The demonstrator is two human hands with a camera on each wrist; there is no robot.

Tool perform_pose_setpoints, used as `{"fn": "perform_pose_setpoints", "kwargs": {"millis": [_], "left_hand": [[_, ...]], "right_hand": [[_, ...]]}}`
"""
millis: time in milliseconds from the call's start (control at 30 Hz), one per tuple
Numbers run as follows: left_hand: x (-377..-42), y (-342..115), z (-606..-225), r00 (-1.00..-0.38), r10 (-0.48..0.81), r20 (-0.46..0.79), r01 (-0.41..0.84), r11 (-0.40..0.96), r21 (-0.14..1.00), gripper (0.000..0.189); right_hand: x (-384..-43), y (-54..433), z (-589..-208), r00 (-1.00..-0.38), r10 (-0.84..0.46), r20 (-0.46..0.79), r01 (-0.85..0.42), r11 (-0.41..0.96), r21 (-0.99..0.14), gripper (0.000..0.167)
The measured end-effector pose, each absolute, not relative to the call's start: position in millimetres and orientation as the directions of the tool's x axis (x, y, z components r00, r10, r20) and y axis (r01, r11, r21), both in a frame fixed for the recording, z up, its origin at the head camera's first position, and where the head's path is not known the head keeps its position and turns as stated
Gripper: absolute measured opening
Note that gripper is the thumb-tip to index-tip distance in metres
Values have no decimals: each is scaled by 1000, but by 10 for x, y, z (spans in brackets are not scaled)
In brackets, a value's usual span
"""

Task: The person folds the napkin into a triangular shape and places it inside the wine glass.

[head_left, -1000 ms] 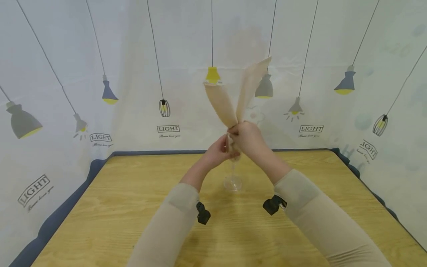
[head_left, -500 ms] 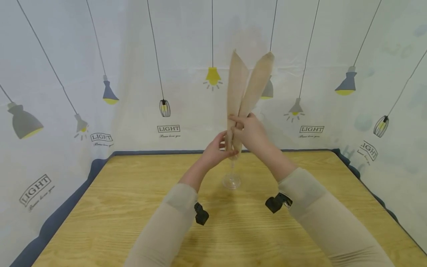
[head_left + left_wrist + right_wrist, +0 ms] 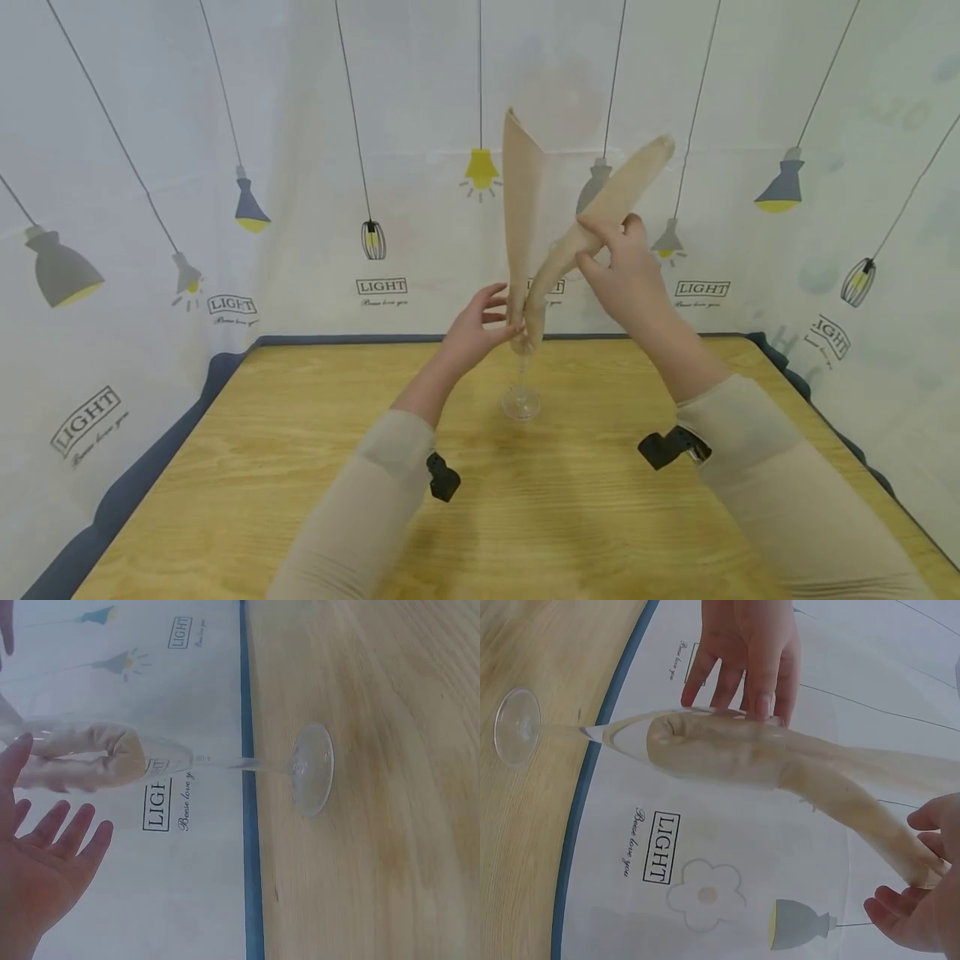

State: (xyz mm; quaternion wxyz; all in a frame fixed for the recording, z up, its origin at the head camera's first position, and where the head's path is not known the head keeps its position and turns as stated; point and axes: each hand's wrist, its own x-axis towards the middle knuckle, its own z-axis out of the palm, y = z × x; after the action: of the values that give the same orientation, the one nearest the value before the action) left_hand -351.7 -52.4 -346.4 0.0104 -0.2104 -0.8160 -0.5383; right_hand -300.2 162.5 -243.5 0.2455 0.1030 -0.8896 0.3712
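Note:
A clear stemmed flute glass [image 3: 521, 403] stands upright on the wooden table. Its bowl holds the lower end of a rolled beige cloth napkin [image 3: 522, 200], seen bent double through the glass in the left wrist view. Two long ears rise from the rim, the left one nearly upright and the right one leaning outward. My left hand [image 3: 474, 335] is at the bowl's left side, fingers mostly straight and fingertips touching the glass. With thumb and fingers my right hand [image 3: 633, 275] pinches the right ear partway up; the right wrist view [image 3: 922, 900] cuts this hand off at the edge.
The wooden table [image 3: 315, 500] runs back to a dark blue edging [image 3: 360, 340]. Behind it hangs a pale wall covering [image 3: 300, 208] printed with lamps and lettering. Dark wrist cameras [image 3: 444, 477] are strapped to both sleeves.
Both hands worked close together at the napkin before. My right hand has moved right and up, drawing the right ear away from the left one. My left hand's fingers have loosened at the glass.

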Motion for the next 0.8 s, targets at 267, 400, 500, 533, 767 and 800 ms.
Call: {"fn": "perform_pose_setpoints", "kwargs": {"millis": [267,400,500,533,767,800], "left_hand": [[-3475,-757,-3414,-916,319,244,352,346,870,70],[-3437,-895,-3382,-916,318,245,357,368,858,68],[-3399,-1009,-3359,-915,319,248,366,390,845,64],[-3385,-1049,-3356,-914,318,252,370,399,839,62],[-3196,-1317,-3339,-915,308,262,383,453,805,47],[-3161,-1353,-3337,-913,308,266,388,457,800,46]], "right_hand": [[-2910,1954,-2410,-833,73,549,-327,735,-594,48],[-2826,2114,-2418,-835,76,545,-319,740,-592,51],[-2769,2222,-2438,-831,74,551,-320,746,-584,53],[-2753,2258,-2450,-830,76,553,-318,749,-581,54],[-2647,2545,-2569,-854,89,512,-240,807,-540,55],[-2629,2591,-2584,-859,89,504,-228,816,-532,55]]}}
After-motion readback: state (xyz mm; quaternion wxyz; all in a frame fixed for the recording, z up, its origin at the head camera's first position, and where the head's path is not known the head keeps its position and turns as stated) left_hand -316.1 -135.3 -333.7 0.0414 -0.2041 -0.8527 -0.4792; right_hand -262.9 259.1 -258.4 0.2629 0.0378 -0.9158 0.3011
